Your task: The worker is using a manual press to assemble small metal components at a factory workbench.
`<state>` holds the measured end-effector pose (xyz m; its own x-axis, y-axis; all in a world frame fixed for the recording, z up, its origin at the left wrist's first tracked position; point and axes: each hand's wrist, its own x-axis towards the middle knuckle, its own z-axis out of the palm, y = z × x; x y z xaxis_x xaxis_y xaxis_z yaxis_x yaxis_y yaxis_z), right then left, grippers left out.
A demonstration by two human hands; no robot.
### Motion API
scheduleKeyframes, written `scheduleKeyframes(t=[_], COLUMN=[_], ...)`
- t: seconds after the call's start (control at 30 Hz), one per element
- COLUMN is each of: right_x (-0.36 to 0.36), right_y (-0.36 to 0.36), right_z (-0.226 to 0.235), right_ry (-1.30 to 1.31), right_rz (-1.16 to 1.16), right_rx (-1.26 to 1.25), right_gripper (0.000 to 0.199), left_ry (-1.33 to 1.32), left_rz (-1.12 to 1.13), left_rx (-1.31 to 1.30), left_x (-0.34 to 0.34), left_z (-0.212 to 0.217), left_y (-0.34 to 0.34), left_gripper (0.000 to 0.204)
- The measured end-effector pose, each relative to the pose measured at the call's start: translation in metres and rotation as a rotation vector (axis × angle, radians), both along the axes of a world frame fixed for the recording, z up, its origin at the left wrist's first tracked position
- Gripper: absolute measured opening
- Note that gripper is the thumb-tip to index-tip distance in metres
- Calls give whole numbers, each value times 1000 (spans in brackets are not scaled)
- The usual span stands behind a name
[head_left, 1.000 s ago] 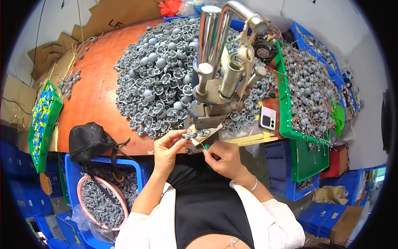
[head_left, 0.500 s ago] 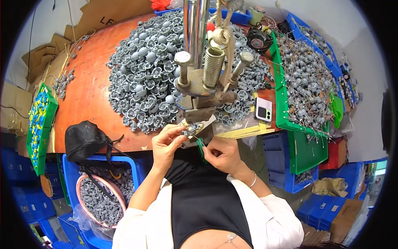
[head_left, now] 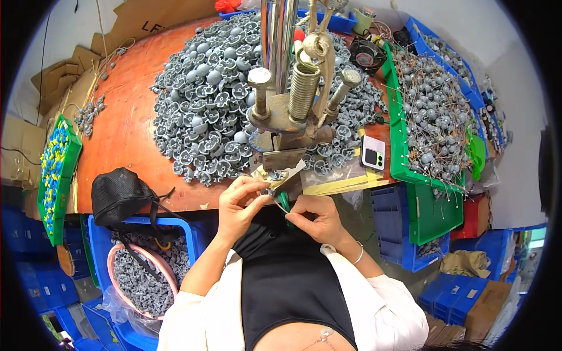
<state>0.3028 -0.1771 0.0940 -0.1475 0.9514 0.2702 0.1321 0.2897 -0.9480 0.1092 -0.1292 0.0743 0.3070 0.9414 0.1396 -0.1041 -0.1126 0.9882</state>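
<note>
My left hand [head_left: 239, 205] pinches a small grey plastic part [head_left: 268, 192] between thumb and fingers, just below the press head. A thin wire-like strand [head_left: 280, 205] runs from that part to my right hand [head_left: 316, 217], whose thumb and forefinger are closed on its other end. Right above the hands stands a metal press [head_left: 284, 159] with a coil spring [head_left: 304, 90] and two large bolts. Beneath its block lies another small pale-and-grey piece [head_left: 275, 174], partly hidden. A green object [head_left: 284, 200] shows between my hands; its kind is unclear.
A large heap of grey plastic shells [head_left: 205, 111] covers the middle of the red-brown table [head_left: 126, 128]. At right stand a green tray [head_left: 398, 137] of wired grey balls and a phone [head_left: 373, 152]. At left are a black mesh bag [head_left: 123, 196], a green tray [head_left: 73, 153] and a blue crate [head_left: 96, 245].
Both hands have drawn slightly back from the press, toward my body. The grey part has come away from beneath the press block, and the strand between my hands shows more plainly.
</note>
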Motion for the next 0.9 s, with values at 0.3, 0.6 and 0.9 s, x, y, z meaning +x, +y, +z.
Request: scheduleKeyframes(t=[0.3,0.6,0.9], right_x=[-3,4,7], right_y=[4,8,22], right_z=[-17,-21,-34], right_ry=[-34,615,28], right_rz=[-116,27,-53], right_rx=[7,-684,-252], right_gripper=[11,8,11], left_ry=[-161,219,848], left_rz=[-116,83,454], left_rx=[-93,704,838], left_x=[5,4,-2], left_z=[4,6,27], left_y=[-4,-8,-7], left_gripper=[21,19,38])
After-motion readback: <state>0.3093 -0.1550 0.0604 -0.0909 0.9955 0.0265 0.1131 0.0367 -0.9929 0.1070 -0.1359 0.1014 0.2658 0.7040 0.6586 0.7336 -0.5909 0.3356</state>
